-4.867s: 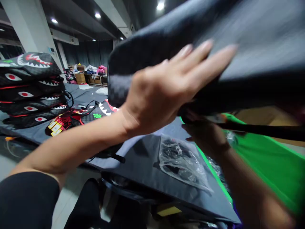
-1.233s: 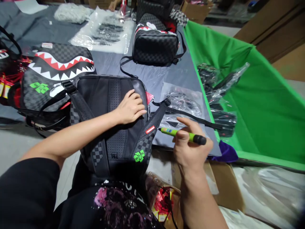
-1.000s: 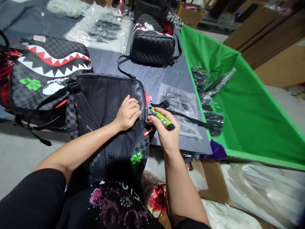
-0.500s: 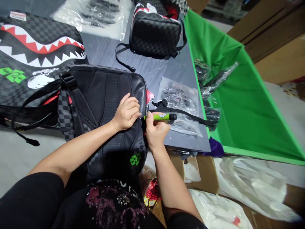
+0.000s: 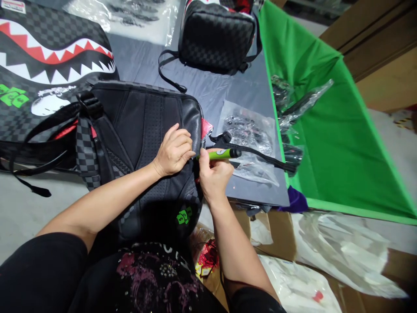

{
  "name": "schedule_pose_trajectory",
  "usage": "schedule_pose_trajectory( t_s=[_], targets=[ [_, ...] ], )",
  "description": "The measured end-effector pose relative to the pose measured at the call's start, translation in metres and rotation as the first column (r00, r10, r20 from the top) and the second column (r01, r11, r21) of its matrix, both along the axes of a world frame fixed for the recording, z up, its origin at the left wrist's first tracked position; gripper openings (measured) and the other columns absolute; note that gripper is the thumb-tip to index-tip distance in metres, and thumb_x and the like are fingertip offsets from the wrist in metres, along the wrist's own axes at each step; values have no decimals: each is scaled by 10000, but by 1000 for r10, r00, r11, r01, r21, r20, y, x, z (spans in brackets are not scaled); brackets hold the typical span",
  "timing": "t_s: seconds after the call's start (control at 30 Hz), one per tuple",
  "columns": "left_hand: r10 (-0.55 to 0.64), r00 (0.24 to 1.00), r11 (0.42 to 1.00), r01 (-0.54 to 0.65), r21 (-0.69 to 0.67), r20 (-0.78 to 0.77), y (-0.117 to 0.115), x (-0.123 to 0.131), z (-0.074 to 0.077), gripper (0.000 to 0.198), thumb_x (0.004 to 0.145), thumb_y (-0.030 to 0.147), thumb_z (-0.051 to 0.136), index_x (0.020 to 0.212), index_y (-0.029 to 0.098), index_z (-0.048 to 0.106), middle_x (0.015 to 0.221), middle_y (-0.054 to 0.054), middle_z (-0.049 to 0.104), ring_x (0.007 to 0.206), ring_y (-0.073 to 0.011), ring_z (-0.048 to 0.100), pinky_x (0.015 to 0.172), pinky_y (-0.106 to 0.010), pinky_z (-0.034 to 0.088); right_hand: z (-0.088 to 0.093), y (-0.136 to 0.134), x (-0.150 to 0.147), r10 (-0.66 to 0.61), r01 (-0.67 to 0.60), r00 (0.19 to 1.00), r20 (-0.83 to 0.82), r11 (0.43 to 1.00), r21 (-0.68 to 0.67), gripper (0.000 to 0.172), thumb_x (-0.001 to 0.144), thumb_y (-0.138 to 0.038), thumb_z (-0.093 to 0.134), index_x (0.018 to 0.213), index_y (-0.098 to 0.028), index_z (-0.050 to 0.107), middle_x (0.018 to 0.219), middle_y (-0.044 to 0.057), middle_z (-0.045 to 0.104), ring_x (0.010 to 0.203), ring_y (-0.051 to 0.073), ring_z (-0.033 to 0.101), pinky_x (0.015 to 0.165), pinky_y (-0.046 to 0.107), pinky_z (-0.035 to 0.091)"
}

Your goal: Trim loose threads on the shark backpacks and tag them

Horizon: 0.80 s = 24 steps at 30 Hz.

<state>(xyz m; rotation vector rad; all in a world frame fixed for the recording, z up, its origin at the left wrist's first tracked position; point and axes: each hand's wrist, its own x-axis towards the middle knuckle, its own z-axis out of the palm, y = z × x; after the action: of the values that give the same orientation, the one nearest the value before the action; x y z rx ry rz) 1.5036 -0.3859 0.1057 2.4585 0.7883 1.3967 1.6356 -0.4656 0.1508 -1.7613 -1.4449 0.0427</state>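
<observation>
A black checkered backpack [image 5: 153, 126] lies back panel up before me, its padded side and straps showing. My left hand [image 5: 175, 151] rests on its right part with curled fingers, thumb and fingertips pressed at the edge seam; whether it pinches fabric there is hidden. My right hand [image 5: 215, 171] is closed around a green pen-like tool with a black end [image 5: 224, 153], whose tip points left at the same edge, beside my left thumb. A red piece [image 5: 206, 127] sticks out at the edge just above. A black strap [image 5: 257, 151] runs right from there.
Another shark-mouth backpack [image 5: 55, 56] lies at the left and a smaller bag [image 5: 216, 41] at the back. Plastic-wrapped items [image 5: 250, 134] lie on the grey table [image 5: 202, 91]. A green fabric bin [image 5: 342, 143] stands at the right, with cardboard boxes [image 5: 280, 232] below.
The view has shifted slightly, so the bags at the back sit higher. The green tool is tilted a little more, its black end higher. Both hands keep nearly the same place.
</observation>
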Motion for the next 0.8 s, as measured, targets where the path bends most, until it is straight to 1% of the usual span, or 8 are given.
schedule_pose_trajectory(
  t_s=[0.27,0.43,0.57,0.7,0.8],
  targets=[
    [6,1000,1000,-6,-4,-27,1,1,-1,500,988,475,273,771,197,628,835,-53,635,1075,-218,557,1165,-526,267,1,3,2,31,-31,999,-36,999,-20,363,912,-464,517,757,-170,664,539,5,548,472,134,487,522,287,376],
    [-3,1000,1000,3,23,-1,1,1,0,483,996,454,286,772,186,621,841,-51,637,1072,-210,559,1160,-512,273,0,4,4,37,-38,998,-54,999,-9,358,911,-459,526,765,-163,666,553,10,567,497,139,508,527,283,382],
    [20,1000,998,-19,54,-16,2,1,1,456,996,422,299,773,186,619,840,-49,640,1063,-204,566,1149,-498,292,-1,5,5,32,-32,998,-50,999,-13,364,913,-463,520,775,-162,670,568,19,590,499,144,521,533,286,389],
    [21,999,999,-20,31,-34,1,1,1,432,992,418,316,785,186,616,859,-51,649,1072,-207,559,1150,-494,283,0,6,4,45,-45,999,-5,999,-23,377,912,-472,518,758,-166,674,570,28,603,479,145,524,522,292,373],
    [35,996,999,-33,21,-79,-2,1,1,415,990,403,320,805,188,624,879,-50,658,1071,-208,557,1146,-491,272,1,7,4,59,-59,998,-1,997,-39,402,914,-490,504,743,-166,670,565,31,605,474,146,527,515,290,369]
  ],
)
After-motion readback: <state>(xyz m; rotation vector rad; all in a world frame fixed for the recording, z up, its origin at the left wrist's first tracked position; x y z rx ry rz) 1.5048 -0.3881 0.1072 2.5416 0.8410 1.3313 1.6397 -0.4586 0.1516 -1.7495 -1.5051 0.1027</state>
